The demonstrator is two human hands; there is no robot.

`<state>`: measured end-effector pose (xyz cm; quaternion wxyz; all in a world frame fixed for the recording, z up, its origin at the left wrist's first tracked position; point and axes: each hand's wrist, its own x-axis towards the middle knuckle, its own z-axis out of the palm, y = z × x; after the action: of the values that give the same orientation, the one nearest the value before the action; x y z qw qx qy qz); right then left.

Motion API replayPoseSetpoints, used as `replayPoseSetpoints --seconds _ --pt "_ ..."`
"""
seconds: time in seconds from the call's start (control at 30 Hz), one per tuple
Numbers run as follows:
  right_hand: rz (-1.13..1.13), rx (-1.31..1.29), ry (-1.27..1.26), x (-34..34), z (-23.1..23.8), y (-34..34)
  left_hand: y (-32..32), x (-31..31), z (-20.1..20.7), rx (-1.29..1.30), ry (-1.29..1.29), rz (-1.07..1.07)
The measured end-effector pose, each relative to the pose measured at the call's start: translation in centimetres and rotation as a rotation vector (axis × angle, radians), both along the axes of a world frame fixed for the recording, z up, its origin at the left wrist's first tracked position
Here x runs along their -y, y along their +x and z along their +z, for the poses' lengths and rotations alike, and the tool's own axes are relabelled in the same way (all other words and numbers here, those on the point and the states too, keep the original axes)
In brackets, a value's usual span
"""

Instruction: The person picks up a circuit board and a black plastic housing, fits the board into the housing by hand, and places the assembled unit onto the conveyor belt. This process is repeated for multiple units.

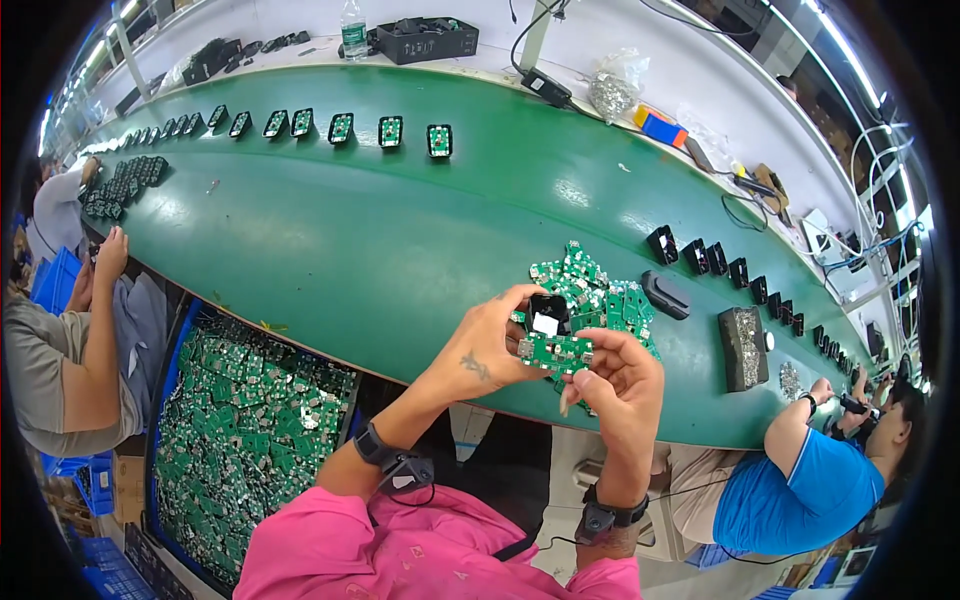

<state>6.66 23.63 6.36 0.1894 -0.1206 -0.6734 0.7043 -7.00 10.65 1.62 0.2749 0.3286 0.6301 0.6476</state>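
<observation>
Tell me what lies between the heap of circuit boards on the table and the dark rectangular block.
A black oblong object, closer to the heap, then green tabletop, in the head view.

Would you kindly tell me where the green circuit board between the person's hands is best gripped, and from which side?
Probably by the edges of the green circuit board's right end, coming from the right: it is thin, its component side faces up, and the left hand, holding the black housing, crowds its left end. The right hand is already there.

Hands point(488, 345) hold a black casing point(549, 308) and circuit board point(555, 352).
</observation>
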Motion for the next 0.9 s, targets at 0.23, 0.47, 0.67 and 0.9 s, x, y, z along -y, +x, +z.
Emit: replayPoseSetpoints --seconds 0.23,0.47,0.67,0.9 --pt "0.007 0.007 -0.005 0.0 -0.8 0.1 0.3 0.5 0.2 -0.028 0.005 -0.026" --pt "-0.063 0.110 0.085 -0.6 -2.0 0.5 1.9 1.1 0.2 0.377 0.206 -0.182" --pt "-0.168 0.204 0.356 -0.2 -1.9 0.7 2.8 1.3 -0.5 0.405 0.117 -0.197" --pt "-0.241 0.121 0.527 2.2 -2.4 0.0 3.8 1.3 1.1 -0.015 -0.139 -0.044"
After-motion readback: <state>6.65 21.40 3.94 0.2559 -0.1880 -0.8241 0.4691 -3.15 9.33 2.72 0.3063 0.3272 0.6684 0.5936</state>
